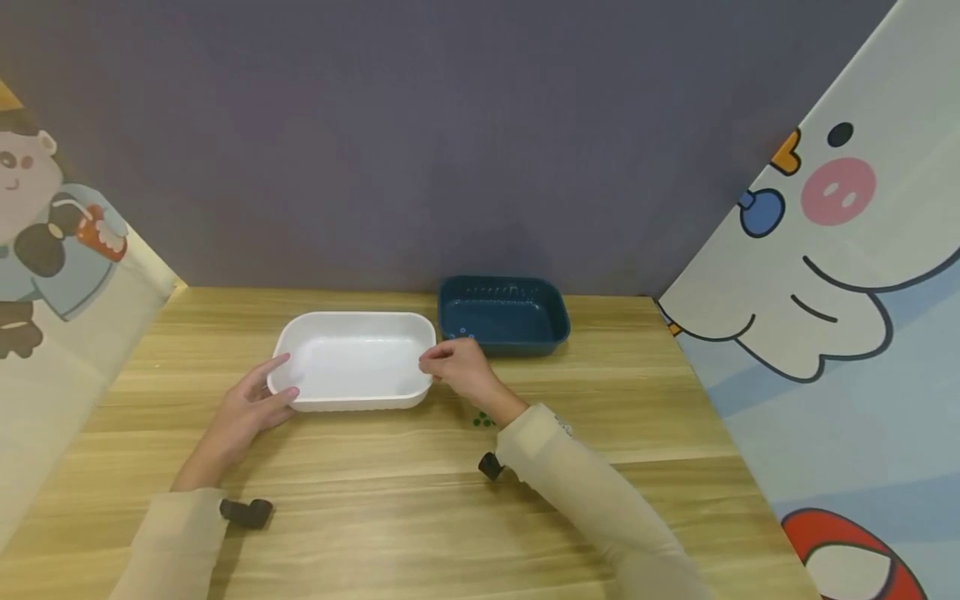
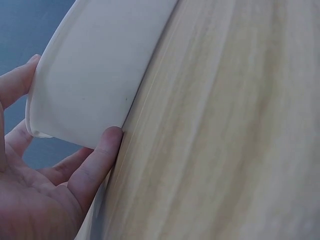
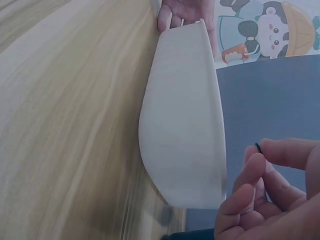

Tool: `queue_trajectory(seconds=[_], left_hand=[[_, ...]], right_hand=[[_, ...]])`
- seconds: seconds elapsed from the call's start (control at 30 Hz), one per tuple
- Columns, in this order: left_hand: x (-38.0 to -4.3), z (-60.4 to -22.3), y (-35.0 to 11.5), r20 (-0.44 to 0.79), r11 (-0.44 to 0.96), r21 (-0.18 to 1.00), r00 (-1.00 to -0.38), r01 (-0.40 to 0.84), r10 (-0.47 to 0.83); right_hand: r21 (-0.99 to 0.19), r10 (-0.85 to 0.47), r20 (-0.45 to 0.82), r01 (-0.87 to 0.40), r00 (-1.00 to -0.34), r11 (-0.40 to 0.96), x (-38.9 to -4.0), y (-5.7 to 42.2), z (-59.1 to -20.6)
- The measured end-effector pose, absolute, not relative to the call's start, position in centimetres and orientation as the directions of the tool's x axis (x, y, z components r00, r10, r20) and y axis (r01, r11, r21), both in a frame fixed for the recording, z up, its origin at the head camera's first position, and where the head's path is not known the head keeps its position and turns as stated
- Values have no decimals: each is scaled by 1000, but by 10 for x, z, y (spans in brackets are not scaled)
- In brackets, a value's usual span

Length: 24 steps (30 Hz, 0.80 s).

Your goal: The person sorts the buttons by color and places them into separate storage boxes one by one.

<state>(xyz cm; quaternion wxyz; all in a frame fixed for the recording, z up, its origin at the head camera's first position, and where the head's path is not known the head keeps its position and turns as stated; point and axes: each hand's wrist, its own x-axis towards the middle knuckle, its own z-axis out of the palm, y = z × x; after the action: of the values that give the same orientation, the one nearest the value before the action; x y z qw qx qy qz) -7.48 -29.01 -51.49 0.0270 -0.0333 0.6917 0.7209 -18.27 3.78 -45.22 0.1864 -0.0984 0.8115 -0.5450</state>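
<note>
A white rectangular tray (image 1: pixel 352 403) stands on the wooden table. At its left end my left hand (image 1: pixel 246 413) grips it, one fingertip on the rim and another low on the outer wall, as the left wrist view shows (image 2: pixel 45 190). My right hand (image 1: pixel 467 369) is over the tray's right rim. In the right wrist view, its thumb and finger pinch a small, thin dark green piece (image 3: pixel 258 148), mostly covered by the fingertips. Several small round green pieces (image 1: pixel 482 421) lie on the table beside the right wrist.
A dark blue tray (image 1: pixel 564 332) stands behind and right of the white one, close to the grey back panel (image 1: pixel 420 150). Several small light blue round pieces (image 1: pixel 462 332) show inside its left front corner. Cartoon-printed panels (image 1: pixel 810 250) flank the table.
</note>
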Motion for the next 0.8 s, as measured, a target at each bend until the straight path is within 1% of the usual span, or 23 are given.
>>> queue_trajectory(seconds=[0.27,0.57,0.8], left_hand=[[-74,-516,-290,-87,-41,995,-996,-87,-3],[-73,-513,-289,-102,16,995,-995,-102,-13],[-74,-513,-290,-86,-12,996,-996,-86,-11]], right_hand=[[-914,-350,-191,37,-917,404,-182,34,-452],[-920,-350,-185,36,-918,391,-180,38,-450],[-909,-372,-142,-28,-917,415,-178,52,-442]])
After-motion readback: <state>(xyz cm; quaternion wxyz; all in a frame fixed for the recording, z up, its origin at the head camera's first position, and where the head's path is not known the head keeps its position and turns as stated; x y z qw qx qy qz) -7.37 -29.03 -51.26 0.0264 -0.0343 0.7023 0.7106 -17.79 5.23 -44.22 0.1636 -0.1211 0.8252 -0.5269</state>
